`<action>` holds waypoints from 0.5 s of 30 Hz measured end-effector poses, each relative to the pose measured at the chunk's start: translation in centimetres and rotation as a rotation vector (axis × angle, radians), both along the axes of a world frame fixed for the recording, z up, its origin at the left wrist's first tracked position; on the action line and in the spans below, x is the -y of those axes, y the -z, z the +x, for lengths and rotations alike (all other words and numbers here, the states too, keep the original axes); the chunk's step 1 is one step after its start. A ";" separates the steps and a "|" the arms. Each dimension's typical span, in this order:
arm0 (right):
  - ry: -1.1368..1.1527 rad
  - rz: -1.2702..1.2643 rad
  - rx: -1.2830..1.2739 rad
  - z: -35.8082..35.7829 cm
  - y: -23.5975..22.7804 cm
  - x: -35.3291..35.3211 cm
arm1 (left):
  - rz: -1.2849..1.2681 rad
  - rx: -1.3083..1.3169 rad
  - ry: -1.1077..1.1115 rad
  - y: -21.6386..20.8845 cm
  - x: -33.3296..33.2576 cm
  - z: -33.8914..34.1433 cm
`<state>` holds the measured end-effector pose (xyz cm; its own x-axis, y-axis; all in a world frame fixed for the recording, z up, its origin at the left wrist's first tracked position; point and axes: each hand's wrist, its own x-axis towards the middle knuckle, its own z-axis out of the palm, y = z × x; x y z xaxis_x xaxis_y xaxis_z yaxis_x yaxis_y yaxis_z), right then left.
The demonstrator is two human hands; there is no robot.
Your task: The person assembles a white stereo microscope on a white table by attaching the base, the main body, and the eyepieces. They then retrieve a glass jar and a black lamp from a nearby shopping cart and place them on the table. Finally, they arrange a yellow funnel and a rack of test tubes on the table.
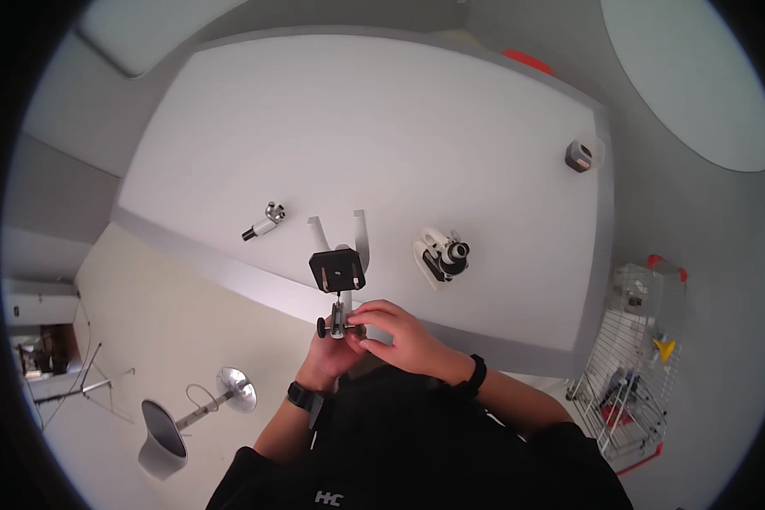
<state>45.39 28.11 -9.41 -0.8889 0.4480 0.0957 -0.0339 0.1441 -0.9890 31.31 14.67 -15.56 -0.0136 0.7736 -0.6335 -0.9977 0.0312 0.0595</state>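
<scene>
Close to my body, at the table's near edge, is a microscope stage assembly: a black square stage [338, 272] with two clips, on a metal slide [338, 319] with black focus knobs. My left hand [333, 355] is wrapped around its lower end from beneath. My right hand [408, 338] has its thumb and fingertips closed at the right-hand knob [359, 331]. Behind the stage shows a white two-pronged microscope base [362, 240]; whether it is joined to the slide is hidden. Left of it lies a white microscope head [266, 223] with a black eyepiece and silver objectives.
A white and black microscope piece [442, 255] sits right of the base on the white table [374, 119]. A dark-filled clear container [580, 156] stands at the far right edge. A wire cart [629, 365] is beside the table, and a stool [166, 438] stands at lower left.
</scene>
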 end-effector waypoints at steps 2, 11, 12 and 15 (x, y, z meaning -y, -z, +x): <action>0.051 -0.055 0.084 -2.1 0.3 0.3 | -0.025 0.013 0.022 0.7 -0.7 -2.4; 0.036 -0.321 0.632 -8.8 2.8 0.3 | 0.001 0.263 0.174 4.0 -1.4 -10.1; 0.050 -0.340 0.630 -9.3 2.9 0.2 | -0.021 0.247 0.180 4.0 -1.6 -10.6; 0.206 -0.267 0.505 -10.3 2.6 0.6 | -0.078 0.168 0.200 4.1 -2.8 -11.1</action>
<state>35.09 27.47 -12.00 -0.6872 0.5664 -0.4548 0.4517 -0.1572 -0.8782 20.21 17.46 -19.62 0.2448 0.6994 -0.6715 -0.9670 0.2269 -0.1161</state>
